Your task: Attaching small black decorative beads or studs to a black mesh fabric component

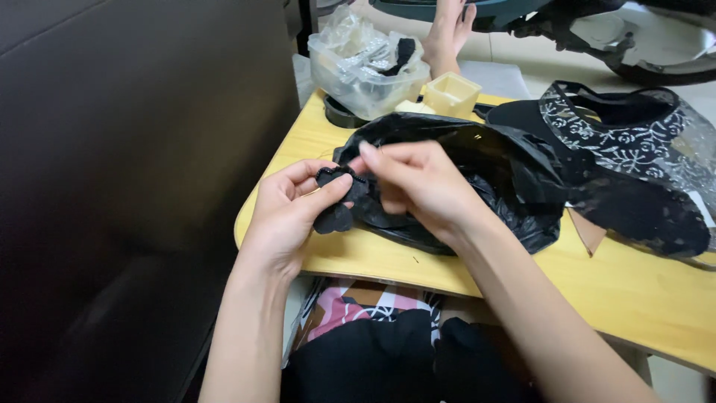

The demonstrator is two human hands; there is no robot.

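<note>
While both hands (358,190) pinch black lace piece (337,201), yellow wooden lap table (634,287), tiled floor (522,56).

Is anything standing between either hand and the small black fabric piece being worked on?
Nothing visible does. The left hand already pinches the small black fabric piece between thumb and fingers, and the right hand meets it at its top edge. The black plastic bag lies just behind it on the wooden lap table.

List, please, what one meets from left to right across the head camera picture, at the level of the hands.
Dark panel → left hand → small black piece in its grip → right hand → black plastic bag → black patterned lace cloth.
</note>
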